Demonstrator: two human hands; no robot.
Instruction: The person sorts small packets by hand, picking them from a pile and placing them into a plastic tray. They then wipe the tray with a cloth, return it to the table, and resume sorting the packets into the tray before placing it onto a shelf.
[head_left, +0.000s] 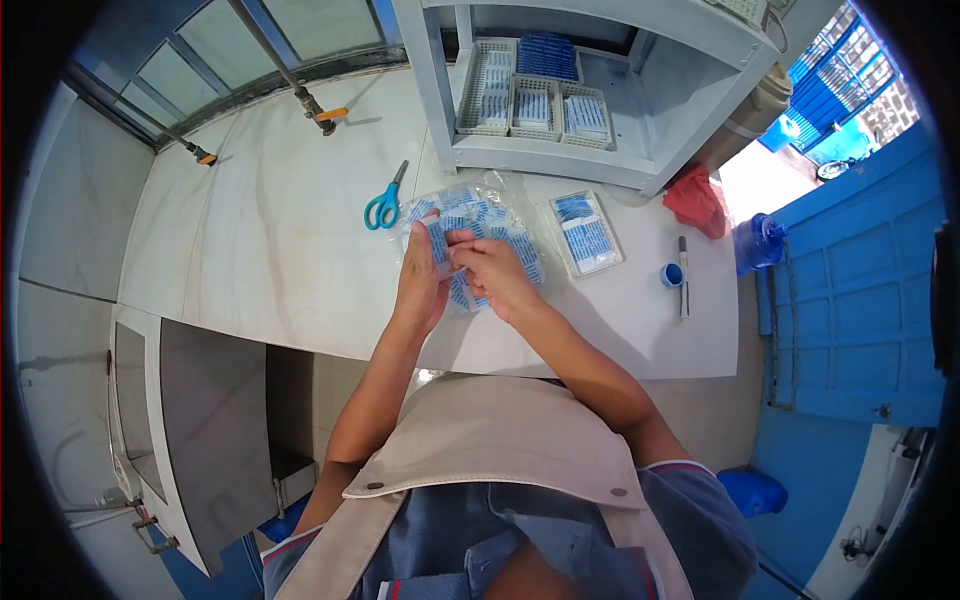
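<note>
My left hand (418, 280) is closed around a small white packet with blue print (438, 242), thumb along its face. My right hand (497, 278) meets it from the right, fingertips pinched at the packet's edge. Beneath both hands lies a clear plastic bag (512, 198) with several similar blue-and-white packets. Teal-handled scissors (381, 210) rest left of the bag, blades pointing away from me. To the right sits a shallow white tray (600, 268) with more printed packets inside. The fingertips partly hide the held packet.
A grey shelf unit (550, 170) stands at the back, holding white baskets (488, 60) of packets. Rightward are a marker (683, 280), a small round blue container (670, 275) and a red cloth (695, 202). Orange-handled taps (330, 116) jut over the counter (250, 240) at left.
</note>
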